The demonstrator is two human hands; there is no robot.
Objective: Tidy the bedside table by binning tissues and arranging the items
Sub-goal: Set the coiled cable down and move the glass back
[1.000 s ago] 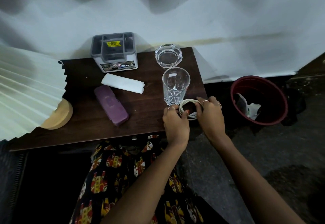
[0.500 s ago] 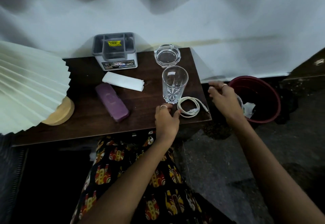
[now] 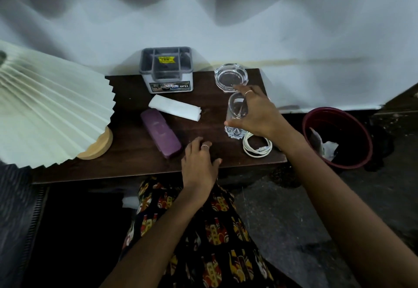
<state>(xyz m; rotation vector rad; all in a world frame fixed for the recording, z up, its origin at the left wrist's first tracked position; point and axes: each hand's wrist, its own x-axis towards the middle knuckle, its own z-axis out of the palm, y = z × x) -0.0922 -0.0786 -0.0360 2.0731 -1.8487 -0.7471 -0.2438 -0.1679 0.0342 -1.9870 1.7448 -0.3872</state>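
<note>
**Right hand on the glass, left hand by the table's edge**

From the head camera, a person is sitting at a dark wooden table (image 3: 140, 165). The right hand (image 3: 255, 115) is wrapping its fingers around a tall clear glass (image 3: 235, 115) near the right side of the table. The glass is tilting a little, and I cannot tell if its bottom is touching the wood.

The left hand (image 3: 199, 165) is resting at the front edge of the table with its fingers spread open, and it is holding nothing. A purple case (image 3: 161, 136) is lying just beside it, to the left.

A coiled white cable (image 3: 256, 147) is lying just under the right wrist, close to the glass. A round glass ashtray (image 3: 231, 77) is sitting right behind the glass, near the right fingertips. A folded white tissue (image 3: 174, 110) is lying in the middle of the table, apart from both hands. A grey box with little sections (image 3: 166, 69) is standing at the back.

A pale folded lamp shade (image 3: 49, 109) is covering the left side. A dark red bin (image 3: 337, 137) is sitting on the floor to the right, with crumpled tissue (image 3: 329, 149) inside.
</note>
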